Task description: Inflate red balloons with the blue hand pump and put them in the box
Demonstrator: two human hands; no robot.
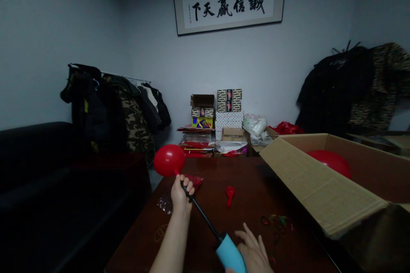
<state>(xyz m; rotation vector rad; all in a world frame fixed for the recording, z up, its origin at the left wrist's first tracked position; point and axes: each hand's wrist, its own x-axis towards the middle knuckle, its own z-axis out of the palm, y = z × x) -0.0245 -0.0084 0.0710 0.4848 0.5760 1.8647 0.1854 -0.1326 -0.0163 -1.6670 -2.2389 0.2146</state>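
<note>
My left hand (182, 193) is closed round the tip of a hand pump's black rod (205, 218), pinching the neck of a small, partly inflated red balloon (169, 160) that sits on it. My right hand (253, 251) is at the bottom edge, beside the pump's light blue body (229, 255), with its fingers spread and lying against it. A flat, uninflated red balloon (229, 193) lies on the dark wooden table (250, 179) just beyond the pump.
A large open cardboard box (323, 187) holding an inflated red balloon (329, 161) fills the right side. Rubber bands (278, 222) lie near it. A clear plastic bag (166, 202) sits by my left wrist. Stacked boxes (224, 113) stand at the far end; coats hang both sides.
</note>
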